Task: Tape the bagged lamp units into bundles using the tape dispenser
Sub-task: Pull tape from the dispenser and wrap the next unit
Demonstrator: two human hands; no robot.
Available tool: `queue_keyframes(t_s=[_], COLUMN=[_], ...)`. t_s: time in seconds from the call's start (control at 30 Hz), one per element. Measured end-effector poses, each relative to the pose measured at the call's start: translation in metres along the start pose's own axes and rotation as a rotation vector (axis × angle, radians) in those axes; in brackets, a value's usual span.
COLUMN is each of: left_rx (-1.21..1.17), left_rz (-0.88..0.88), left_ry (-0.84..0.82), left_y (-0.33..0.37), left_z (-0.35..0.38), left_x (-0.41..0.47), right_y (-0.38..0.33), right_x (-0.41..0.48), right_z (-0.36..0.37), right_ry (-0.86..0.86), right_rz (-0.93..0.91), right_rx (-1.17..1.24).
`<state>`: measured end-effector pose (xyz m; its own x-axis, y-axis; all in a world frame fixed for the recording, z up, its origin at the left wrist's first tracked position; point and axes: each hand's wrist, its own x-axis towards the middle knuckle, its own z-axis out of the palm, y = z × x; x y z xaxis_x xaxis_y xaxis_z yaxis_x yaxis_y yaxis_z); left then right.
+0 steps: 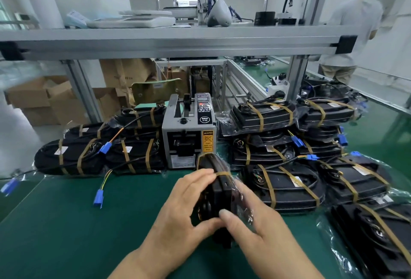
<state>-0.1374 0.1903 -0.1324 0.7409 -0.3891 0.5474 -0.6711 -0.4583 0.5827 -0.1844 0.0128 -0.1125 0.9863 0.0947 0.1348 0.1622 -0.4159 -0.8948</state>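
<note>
A black bagged lamp unit (219, 192) stands on edge on the green mat, just in front of the grey tape dispenser (189, 132). A brown tape strip (219, 173) wraps over its far end. My left hand (184, 209) grips the unit's left side, fingers curled over the top near the tape and thumb at the near end. My right hand (255, 227) holds the right side, thumb pressed on the near end beside the left thumb. Clear bag film crinkles around my right fingers.
Taped bundles (100, 154) with blue connectors lie left of the dispenser. More taped bundles (287, 187) are stacked on the right up to the table edge. An aluminium shelf frame (169, 43) crosses overhead. A person (353, 23) stands at the far right. Cardboard boxes (40, 98) sit behind.
</note>
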Motion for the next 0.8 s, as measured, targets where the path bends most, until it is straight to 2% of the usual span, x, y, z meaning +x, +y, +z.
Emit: queue_keyframes(t_s=[0.1,0.23,0.33,0.4,0.47,0.5,0.57,0.67,0.8], left_rx=[0.045,0.115,0.046,-0.152,-0.302,-0.375,-0.582,-0.767,-0.877], left_rz=[0.044,0.086,0.058,-0.149,-0.489,-0.666,-0.931,-1.114,-1.196], left_ry=[-0.01,0.027,0.012,0.11,0.351,0.42,0.436,0.455,0.534], left_y=[-0.007,-0.014,-0.015,-0.013,-0.02,-0.029,-0.048,-0.065,-0.072], left_z=[0.002,0.01,0.009,0.005,0.0,-0.002,-0.004,-0.002,0.002], left_x=[-0.002,-0.008,-0.009,-0.002,0.019,0.032,0.059,0.091,0.113], right_y=[0.001,-0.003,0.002,0.008,0.011,0.012,0.013,0.013,0.013], right_x=[-0.001,0.002,0.002,0.001,0.001,0.001,0.001,0.004,0.005], right_z=[0.01,0.026,0.03,0.028,0.026,0.026,0.026,0.025,0.024], right_ry=[0.106,0.159,0.197,0.219,0.22,0.214,0.194,0.178,0.175], right_rz=[0.007,0.062,0.094,0.126,0.135,0.127,0.124,0.149,0.176], right_rx=[-0.063,-0.199,-0.216,-0.218,-0.221,-0.227,-0.236,-0.222,-0.225])
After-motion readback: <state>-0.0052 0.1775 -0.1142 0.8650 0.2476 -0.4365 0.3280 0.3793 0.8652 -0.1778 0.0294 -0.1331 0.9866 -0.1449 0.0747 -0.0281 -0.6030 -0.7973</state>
